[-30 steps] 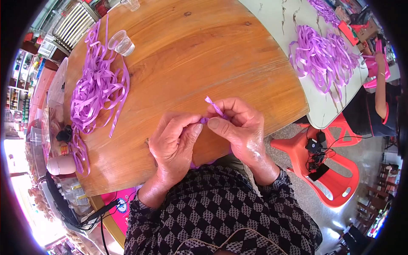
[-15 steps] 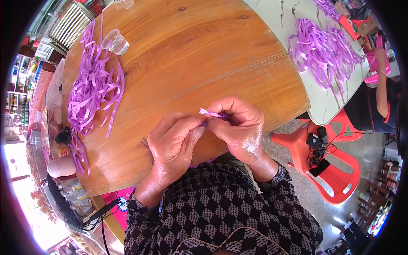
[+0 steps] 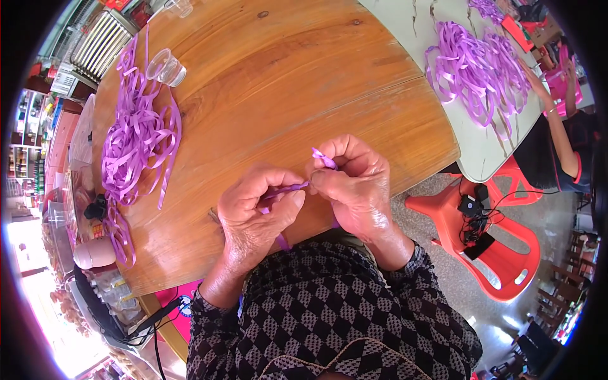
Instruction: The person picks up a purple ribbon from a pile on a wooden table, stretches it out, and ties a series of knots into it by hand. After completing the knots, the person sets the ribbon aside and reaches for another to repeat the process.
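Both my hands meet over the near edge of a round wooden table (image 3: pixel 266 82). My left hand (image 3: pixel 256 212) pinches a thin purple ribbon strip (image 3: pixel 288 188) between thumb and forefinger. My right hand (image 3: pixel 354 187) grips the other end of the same strip, and a small folded loop of it (image 3: pixel 323 157) sticks up above my fingers. A short tail of ribbon hangs below my left palm. A pile of loose purple ribbon strips (image 3: pixel 133 149) lies on the table to my left.
A clear plastic cup (image 3: pixel 166 66) lies beside the ribbon pile. A second pile of purple ribbon (image 3: pixel 475 66) covers a pale table at the right, where another person's arm (image 3: pixel 560 136) reaches in. A red plastic stool (image 3: pixel 500 247) holding black cables stands on the floor.
My hands have drawn slightly closer together, and the ribbon end that stuck out straight is now folded into a small loop above my right fingers.
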A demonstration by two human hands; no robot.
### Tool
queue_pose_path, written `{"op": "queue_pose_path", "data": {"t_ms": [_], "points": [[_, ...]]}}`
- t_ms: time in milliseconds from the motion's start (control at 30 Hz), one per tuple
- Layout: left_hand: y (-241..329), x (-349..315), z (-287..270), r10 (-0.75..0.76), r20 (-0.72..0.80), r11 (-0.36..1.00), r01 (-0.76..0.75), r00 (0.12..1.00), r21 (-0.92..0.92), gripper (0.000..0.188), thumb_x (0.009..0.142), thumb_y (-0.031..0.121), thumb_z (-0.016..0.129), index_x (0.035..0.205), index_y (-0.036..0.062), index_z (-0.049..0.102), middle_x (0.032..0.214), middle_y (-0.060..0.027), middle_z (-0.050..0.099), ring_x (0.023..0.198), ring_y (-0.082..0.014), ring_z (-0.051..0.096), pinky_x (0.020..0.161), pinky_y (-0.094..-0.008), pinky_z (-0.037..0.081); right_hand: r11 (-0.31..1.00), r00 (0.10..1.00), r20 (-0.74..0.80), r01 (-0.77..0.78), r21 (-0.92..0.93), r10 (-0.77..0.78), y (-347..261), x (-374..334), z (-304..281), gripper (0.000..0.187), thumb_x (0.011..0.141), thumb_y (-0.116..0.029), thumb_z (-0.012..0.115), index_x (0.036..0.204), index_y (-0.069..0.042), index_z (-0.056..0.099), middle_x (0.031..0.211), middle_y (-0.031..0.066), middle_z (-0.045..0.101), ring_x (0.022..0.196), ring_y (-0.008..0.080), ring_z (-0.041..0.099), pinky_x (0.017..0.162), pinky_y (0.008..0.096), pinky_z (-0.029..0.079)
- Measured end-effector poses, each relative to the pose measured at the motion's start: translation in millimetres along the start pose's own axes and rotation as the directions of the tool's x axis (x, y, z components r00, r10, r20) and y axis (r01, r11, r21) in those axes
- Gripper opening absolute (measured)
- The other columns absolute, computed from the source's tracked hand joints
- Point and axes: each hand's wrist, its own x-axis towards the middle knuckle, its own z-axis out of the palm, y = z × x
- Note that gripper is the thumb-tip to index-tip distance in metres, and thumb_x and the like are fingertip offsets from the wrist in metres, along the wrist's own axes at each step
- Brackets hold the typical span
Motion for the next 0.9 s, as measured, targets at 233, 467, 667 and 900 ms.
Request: {"op": "queue_pose_path", "data": {"t_ms": [233,467,667,900], "points": [[6.4,2.7,-1.0,-0.140,0.099,0.947,0.163,0.985,-0.277,0.017,0.075,-0.004,0.061,0.091,-0.0027,0.057,0.084,-0.0039,0.060,0.075,-0.0070,0.056,0.069,-0.0184,0.044,0.999,1.000,0.027,-0.012,-0.039,0.014,-2.7,1.1,-3.5,0.015,0.071,0.011,0.055,0.085,0.004,0.054,0.074,0.0104,0.058,0.063,0.0140,0.057,0.059,0.0233,0.046],[3.2,5.1,-0.9,-0.207,0.099,0.849,0.229,0.973,-0.477,0.014,0.073,-0.004,0.062,0.086,-0.0029,0.059,0.080,-0.0031,0.061,0.074,-0.0077,0.056,0.067,-0.0190,0.045,0.988,0.988,0.026,-0.153,-0.030,0.153,-9.8,0.6,-2.6,0.015,0.073,0.007,0.057,0.087,0.004,0.055,0.074,0.0108,0.059,0.061,0.0117,0.055,0.054,0.0210,0.040],[2.5,4.3,-0.4,-0.228,0.053,0.878,0.229,0.972,-0.421,0.014,0.072,-0.005,0.063,0.085,-0.0026,0.059,0.079,-0.0017,0.059,0.070,-0.0050,0.053,0.064,-0.0176,0.043,0.980,0.982,0.027,-0.185,-0.069,0.188,-11.7,0.1,-9.4,0.014,0.076,0.002,0.059,0.089,0.004,0.056,0.073,0.0098,0.060,0.058,0.0087,0.051,0.049,0.0196,0.033],[1.7,0.7,2.0,-0.049,-0.035,0.996,0.046,0.998,-0.074,0.015,0.072,-0.005,0.063,0.086,0.0010,0.058,0.082,0.0010,0.056,0.071,-0.0033,0.053,0.060,-0.0157,0.043,0.972,0.990,0.115,-0.048,-0.231,0.076,-1.5,-2.4,-12.2,0.012,0.084,-0.009,0.058,0.084,0.003,0.058,0.071,0.0027,0.058,0.064,0.0060,0.052,0.060,0.0191,0.042]]}}
